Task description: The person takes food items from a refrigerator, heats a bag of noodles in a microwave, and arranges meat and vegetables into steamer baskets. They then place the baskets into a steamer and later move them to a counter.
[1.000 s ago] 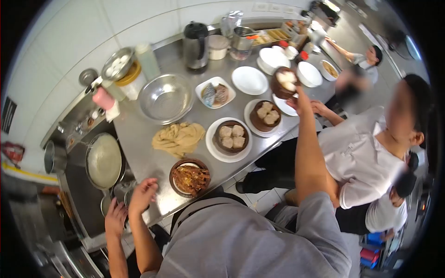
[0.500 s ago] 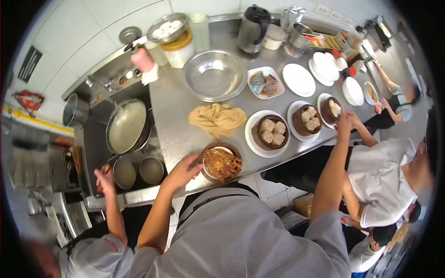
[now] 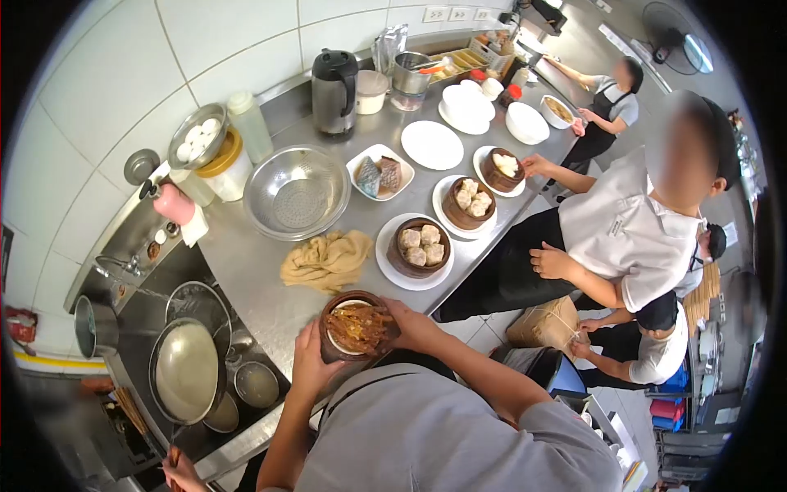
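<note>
My left hand [image 3: 311,362] is wrapped round the left side of a small round steamer basket [image 3: 331,349] at the counter's front edge. My right hand [image 3: 415,330] grips its right side. Inside sits a white dish of brown, sauced food [image 3: 359,326] that looks like chicken feet. Just behind the basket lies a crumpled tan cloth [image 3: 328,261]. To the right, three more steamer baskets stand on white plates: the nearest [image 3: 420,248] and the middle one [image 3: 469,203] hold pale dumplings, and the farthest [image 3: 502,170] holds white pieces.
A co-worker [image 3: 631,221] stands at the right, one hand by the farthest basket. A metal colander [image 3: 297,193], a square dish [image 3: 379,172] and an electric kettle [image 3: 334,94] stand behind. At the left, another person's hand [image 3: 182,471] is near a large pan [image 3: 187,369] in the sink.
My right hand has come back from the farthest basket to the one with the sauced food, which both hands now hold. The view has swung right. The large pan has shifted in the sink.
</note>
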`<state>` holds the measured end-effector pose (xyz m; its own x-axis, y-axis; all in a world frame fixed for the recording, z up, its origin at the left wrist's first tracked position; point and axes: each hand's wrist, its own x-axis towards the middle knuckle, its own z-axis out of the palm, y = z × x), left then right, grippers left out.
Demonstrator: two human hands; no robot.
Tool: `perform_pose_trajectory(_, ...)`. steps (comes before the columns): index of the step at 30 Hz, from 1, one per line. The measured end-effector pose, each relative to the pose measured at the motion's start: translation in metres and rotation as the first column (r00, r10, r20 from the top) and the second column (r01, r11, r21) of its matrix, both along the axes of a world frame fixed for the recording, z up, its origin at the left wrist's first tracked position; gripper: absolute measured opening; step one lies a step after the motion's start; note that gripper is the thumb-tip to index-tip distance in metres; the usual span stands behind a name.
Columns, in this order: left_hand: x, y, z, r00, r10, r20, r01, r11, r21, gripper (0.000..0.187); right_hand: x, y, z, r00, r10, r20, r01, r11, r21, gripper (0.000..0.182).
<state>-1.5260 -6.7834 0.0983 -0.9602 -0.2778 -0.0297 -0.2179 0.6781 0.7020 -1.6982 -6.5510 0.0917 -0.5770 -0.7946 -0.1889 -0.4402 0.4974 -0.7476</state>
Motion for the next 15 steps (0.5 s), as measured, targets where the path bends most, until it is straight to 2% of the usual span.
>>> perform_pose_trajectory(4,-0.004,-0.008,0.014,0.999,-0.030,-0.018,0.031,0.998,0.049,0.113,-0.008,-0.009,0.026,0.999,0.029,-0.024,-0.029,1.000,-0.007,0.114)
perform_pose_trajectory(6,-0.005,-0.007,0.027,0.994,0.058,-0.096,-0.052,0.997,0.055,0.113,-0.022,-0.016,0.069,0.992,0.062,0.108,-0.066,0.997,0.032,0.115)
perform_pose_trajectory(7,-0.013,-0.004,0.046,0.992,0.074,-0.104,-0.069,0.996,0.048,0.112,-0.032,-0.018,0.086,0.992,0.066,0.109,-0.070,0.997,0.030,0.115)
perform_pose_trajectory(9,-0.035,0.001,0.070,0.989,0.093,-0.118,-0.084,0.993,0.078,0.112,-0.057,-0.020,0.110,0.972,0.062,0.226,-0.064,0.998,0.003,0.114)
perform_pose_trajectory(10,-0.050,0.004,0.083,0.985,0.108,-0.133,-0.093,0.989,0.111,0.112,-0.073,-0.017,0.111,0.972,0.066,0.227,-0.068,0.998,0.001,0.114)
perform_pose_trajectory(12,-0.090,0.011,0.104,0.982,0.145,-0.117,-0.126,0.980,0.156,0.112,-0.109,-0.006,0.112,0.996,0.083,-0.019,-0.086,0.976,-0.199,0.114)
perform_pose_trajectory(14,-0.137,0.014,0.105,0.965,0.023,-0.263,-0.038,0.998,-0.051,0.111,-0.151,0.006,0.123,0.996,0.060,-0.060,-0.070,0.979,-0.192,0.110)
perform_pose_trajectory(15,-0.165,0.016,0.108,0.961,0.005,-0.278,-0.015,0.999,-0.035,0.111,-0.172,0.011,0.139,0.999,0.050,0.020,-0.046,0.985,-0.167,0.110)
